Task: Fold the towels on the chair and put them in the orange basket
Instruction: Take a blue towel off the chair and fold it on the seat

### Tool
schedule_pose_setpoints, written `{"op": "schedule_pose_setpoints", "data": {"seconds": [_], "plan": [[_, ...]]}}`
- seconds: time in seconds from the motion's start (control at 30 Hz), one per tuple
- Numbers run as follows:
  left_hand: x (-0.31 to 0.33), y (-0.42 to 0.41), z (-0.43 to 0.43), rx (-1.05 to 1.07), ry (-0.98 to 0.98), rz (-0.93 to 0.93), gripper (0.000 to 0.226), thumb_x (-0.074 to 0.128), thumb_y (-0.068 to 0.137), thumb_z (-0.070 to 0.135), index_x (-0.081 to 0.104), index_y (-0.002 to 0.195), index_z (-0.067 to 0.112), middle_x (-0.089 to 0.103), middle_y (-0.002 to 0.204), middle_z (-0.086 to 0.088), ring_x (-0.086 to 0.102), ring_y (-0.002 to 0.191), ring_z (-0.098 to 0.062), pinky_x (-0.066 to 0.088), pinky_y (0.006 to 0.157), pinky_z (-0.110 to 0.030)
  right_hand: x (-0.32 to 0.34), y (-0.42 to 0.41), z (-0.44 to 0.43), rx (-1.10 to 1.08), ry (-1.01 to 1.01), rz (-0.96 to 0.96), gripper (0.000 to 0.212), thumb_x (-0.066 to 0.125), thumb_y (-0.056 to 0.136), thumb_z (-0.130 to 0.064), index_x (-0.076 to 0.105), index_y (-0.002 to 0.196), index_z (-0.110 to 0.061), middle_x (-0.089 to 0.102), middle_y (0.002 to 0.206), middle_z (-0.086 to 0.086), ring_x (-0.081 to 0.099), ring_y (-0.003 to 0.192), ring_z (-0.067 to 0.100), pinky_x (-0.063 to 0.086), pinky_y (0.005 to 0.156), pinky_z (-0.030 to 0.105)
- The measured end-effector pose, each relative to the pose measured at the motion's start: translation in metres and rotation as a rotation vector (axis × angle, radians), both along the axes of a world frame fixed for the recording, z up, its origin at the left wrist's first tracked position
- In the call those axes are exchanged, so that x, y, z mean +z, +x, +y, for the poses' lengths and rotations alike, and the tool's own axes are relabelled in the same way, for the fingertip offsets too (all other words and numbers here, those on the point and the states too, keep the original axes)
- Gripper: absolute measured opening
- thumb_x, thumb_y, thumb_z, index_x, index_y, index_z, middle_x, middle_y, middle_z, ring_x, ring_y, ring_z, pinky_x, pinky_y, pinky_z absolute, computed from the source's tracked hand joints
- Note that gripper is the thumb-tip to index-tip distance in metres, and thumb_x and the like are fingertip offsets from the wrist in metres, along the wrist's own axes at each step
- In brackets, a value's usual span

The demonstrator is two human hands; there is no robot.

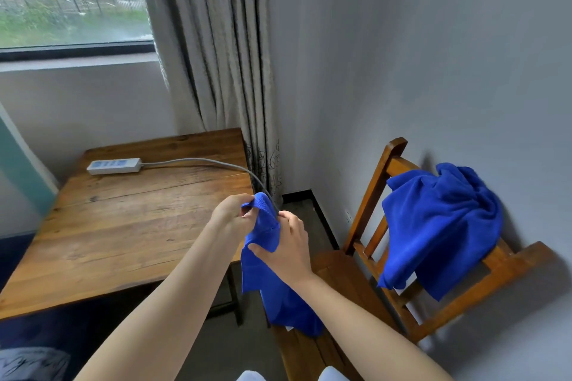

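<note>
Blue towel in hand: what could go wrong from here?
1. The held towel hangs bunched from the left hand and right hand, both near one top corner; the fold may come out crooked.
2. The other towel is draped loosely over the chair back; it could slide off.
3. The cable runs off the table edge right behind the towel's top; a swing could snag it.

Left of the left hand (230,216), a brown wooden table (123,226) bears a white power strip (114,165); a grey pleated curtain (216,56) hangs beyond.
</note>
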State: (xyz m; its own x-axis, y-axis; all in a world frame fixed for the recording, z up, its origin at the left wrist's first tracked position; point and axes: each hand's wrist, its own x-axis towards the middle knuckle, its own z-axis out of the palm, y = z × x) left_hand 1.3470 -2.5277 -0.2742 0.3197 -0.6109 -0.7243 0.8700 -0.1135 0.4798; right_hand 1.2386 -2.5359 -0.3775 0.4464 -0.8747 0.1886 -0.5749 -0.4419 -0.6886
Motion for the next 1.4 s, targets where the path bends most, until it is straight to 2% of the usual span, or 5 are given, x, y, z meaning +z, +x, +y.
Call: {"op": "schedule_pose_setpoints", "data": {"seconds": [0.2, 0.4, 0.57, 0.9, 1.4], "plan": [[0.000, 0.004, -0.004, 0.040, -0.015, -0.021, 0.015, 0.052, 0.089, -0.002, 0.048, 0.104, -0.001, 0.048, 0.120, -0.014, 0.054, 0.111, -0.019, 0.049, 0.079, -0.021, 0.007, 0.012, -0.008, -0.252, 0.301, -0.366, 0.009, 0.058, 0.087, -0.022, 0.058, 0.084, -0.014, 0.044, 0.134, 0.007, 0.043, 0.119, 0.019, 0.036, 0.093, 0.024], [-0.013, 0.027, 0.017, -0.060, 0.028, -0.199, 0.012, 0.053, 0.087, -0.005, 0.051, 0.098, 0.000, 0.048, 0.117, -0.017, 0.052, 0.103, -0.027, 0.047, 0.083, -0.029, 0.041, -0.021, -0.031, -0.117, 0.334, -0.425, 0.028, 0.056, 0.084, -0.002, 0.052, 0.069, -0.026, 0.053, 0.065, -0.003, 0.048, 0.061, 0.009, 0.040, 0.058, 0.019], [-0.024, 0.018, 0.039, -0.458, 0.115, -1.015, 0.038, 0.062, 0.088, 0.023, 0.052, 0.122, 0.008, 0.049, 0.114, -0.002, 0.048, 0.101, -0.017, 0.042, 0.074, -0.026, 0.065, -0.019, -0.039, 0.104, 0.263, -0.115, 0.014, 0.058, 0.084, -0.006, 0.060, 0.076, -0.019, 0.042, 0.051, -0.007, 0.040, 0.044, 0.001, 0.031, 0.052, 0.017], [-0.044, -0.008, 0.050, -0.741, 0.134, -1.909, 0.025, 0.055, 0.090, 0.033, 0.055, 0.113, 0.023, 0.059, 0.113, 0.008, 0.054, 0.099, -0.009, 0.036, 0.065, -0.014, 0.076, -0.023, -0.046, 0.294, 0.247, 0.060, 0.012, 0.059, 0.086, -0.008, 0.070, 0.091, -0.008, 0.051, 0.059, -0.007, 0.043, 0.055, 0.004, 0.037, 0.055, 0.012], [-0.001, 0.014, 0.035, -0.582, -0.211, -1.293, 0.020, 0.051, 0.092, 0.007, 0.054, 0.076, 0.019, 0.058, 0.076, -0.002, 0.054, 0.073, -0.011, 0.042, 0.060, -0.016, 0.023, -0.066, -0.049, 0.339, 0.567, 0.200, 0.025, 0.064, 0.082, -0.013, 0.058, 0.085, 0.011, 0.060, 0.086, 0.022, 0.061, 0.083, 0.032, 0.047, 0.074, 0.034]]}}
